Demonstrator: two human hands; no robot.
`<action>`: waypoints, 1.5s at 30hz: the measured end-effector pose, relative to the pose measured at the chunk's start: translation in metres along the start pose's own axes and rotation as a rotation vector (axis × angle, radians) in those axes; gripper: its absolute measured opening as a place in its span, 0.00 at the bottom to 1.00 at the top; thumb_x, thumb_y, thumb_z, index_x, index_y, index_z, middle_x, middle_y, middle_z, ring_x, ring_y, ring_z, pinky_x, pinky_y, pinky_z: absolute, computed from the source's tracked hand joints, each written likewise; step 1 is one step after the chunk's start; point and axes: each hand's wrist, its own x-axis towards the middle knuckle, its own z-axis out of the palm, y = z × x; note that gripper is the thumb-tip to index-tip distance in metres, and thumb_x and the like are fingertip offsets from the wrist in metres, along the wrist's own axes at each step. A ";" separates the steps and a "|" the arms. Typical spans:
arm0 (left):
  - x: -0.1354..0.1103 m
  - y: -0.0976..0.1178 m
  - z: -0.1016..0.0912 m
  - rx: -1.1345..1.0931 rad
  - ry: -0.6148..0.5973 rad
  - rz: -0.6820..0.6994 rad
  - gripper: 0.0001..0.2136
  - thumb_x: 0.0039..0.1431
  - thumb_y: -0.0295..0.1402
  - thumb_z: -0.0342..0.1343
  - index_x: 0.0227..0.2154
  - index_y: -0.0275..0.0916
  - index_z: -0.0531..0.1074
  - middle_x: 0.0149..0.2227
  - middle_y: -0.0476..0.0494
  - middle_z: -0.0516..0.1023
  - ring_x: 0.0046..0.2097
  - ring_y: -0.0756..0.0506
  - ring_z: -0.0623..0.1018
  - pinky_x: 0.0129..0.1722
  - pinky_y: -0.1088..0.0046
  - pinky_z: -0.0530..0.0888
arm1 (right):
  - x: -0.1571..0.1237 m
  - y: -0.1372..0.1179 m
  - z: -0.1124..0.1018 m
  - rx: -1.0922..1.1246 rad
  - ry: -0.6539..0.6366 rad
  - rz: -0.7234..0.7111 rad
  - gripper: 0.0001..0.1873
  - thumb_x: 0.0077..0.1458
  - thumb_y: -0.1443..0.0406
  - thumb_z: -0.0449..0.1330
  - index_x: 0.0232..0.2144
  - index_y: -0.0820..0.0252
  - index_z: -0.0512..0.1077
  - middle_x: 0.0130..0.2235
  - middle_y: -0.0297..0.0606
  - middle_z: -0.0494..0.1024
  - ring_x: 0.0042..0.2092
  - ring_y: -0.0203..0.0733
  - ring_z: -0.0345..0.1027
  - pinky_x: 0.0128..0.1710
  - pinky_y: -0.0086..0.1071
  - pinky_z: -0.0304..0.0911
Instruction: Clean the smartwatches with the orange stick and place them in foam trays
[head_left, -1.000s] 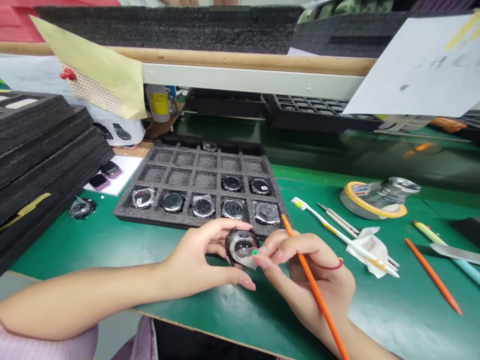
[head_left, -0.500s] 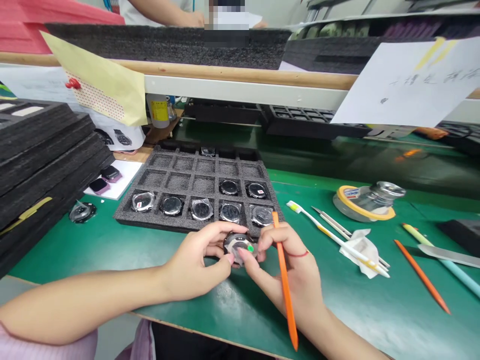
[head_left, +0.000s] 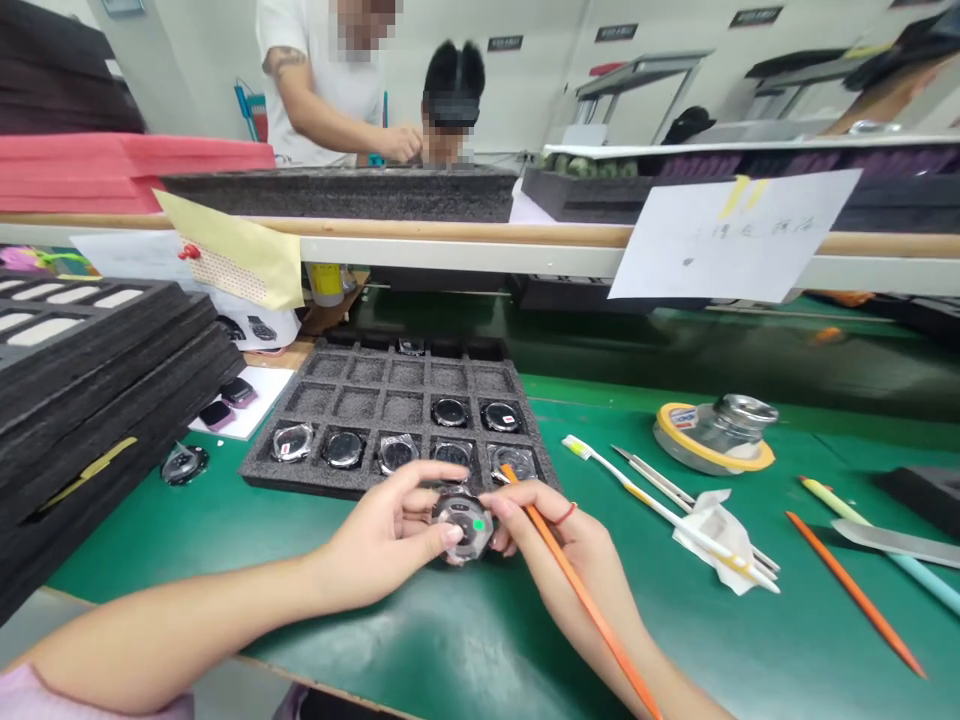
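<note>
**Orange stick (head_left: 585,593) now slanted; watch case (head_left: 466,520) stays gripped**

Left hand (head_left: 382,535) and right hand (head_left: 559,535) pinch it between fingertips, just before foam tray (head_left: 352,368). Stick crosses right hand, seemingly loose, long axis running tray edge to lower right.

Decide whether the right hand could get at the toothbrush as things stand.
Probably yes. The toothbrush lies on the mat just right of the right hand, with nothing between them. But that hand grips a stick and touches the watch, so it is not free.
</note>
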 end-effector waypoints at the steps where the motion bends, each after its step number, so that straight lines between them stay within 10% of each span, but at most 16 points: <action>1: 0.005 0.005 -0.006 0.044 0.040 0.026 0.27 0.60 0.40 0.64 0.59 0.37 0.65 0.40 0.40 0.82 0.39 0.45 0.83 0.45 0.65 0.78 | 0.001 0.001 -0.004 -0.036 0.031 -0.032 0.16 0.63 0.55 0.59 0.31 0.58 0.78 0.23 0.35 0.77 0.23 0.37 0.71 0.23 0.28 0.68; 7: 0.056 0.021 -0.063 0.982 0.301 0.428 0.16 0.70 0.34 0.48 0.56 0.37 0.72 0.59 0.35 0.76 0.62 0.40 0.74 0.64 0.57 0.67 | 0.004 0.001 -0.016 -0.156 0.056 -0.260 0.08 0.65 0.63 0.58 0.37 0.54 0.77 0.28 0.33 0.77 0.24 0.34 0.71 0.25 0.27 0.68; 22: 0.085 0.035 -0.094 1.467 0.087 0.229 0.13 0.68 0.35 0.54 0.48 0.38 0.80 0.61 0.35 0.74 0.65 0.33 0.69 0.67 0.49 0.61 | -0.007 0.000 -0.015 -0.188 -0.142 -0.531 0.14 0.62 0.76 0.56 0.47 0.56 0.70 0.36 0.37 0.76 0.34 0.33 0.72 0.33 0.24 0.69; 35: 0.216 0.051 -0.113 1.296 0.374 -0.220 0.17 0.67 0.38 0.58 0.55 0.37 0.70 0.55 0.38 0.74 0.51 0.40 0.77 0.49 0.56 0.78 | -0.003 0.008 -0.010 -0.209 -0.063 -0.499 0.08 0.66 0.69 0.54 0.40 0.54 0.73 0.33 0.37 0.77 0.32 0.35 0.74 0.32 0.26 0.69; 45: 0.149 0.047 -0.065 0.688 0.325 0.019 0.13 0.70 0.36 0.54 0.51 0.34 0.69 0.49 0.35 0.79 0.43 0.46 0.81 0.41 0.68 0.79 | 0.005 0.009 -0.016 -0.295 0.001 -0.541 0.09 0.64 0.71 0.56 0.44 0.54 0.73 0.34 0.35 0.77 0.33 0.35 0.74 0.34 0.27 0.70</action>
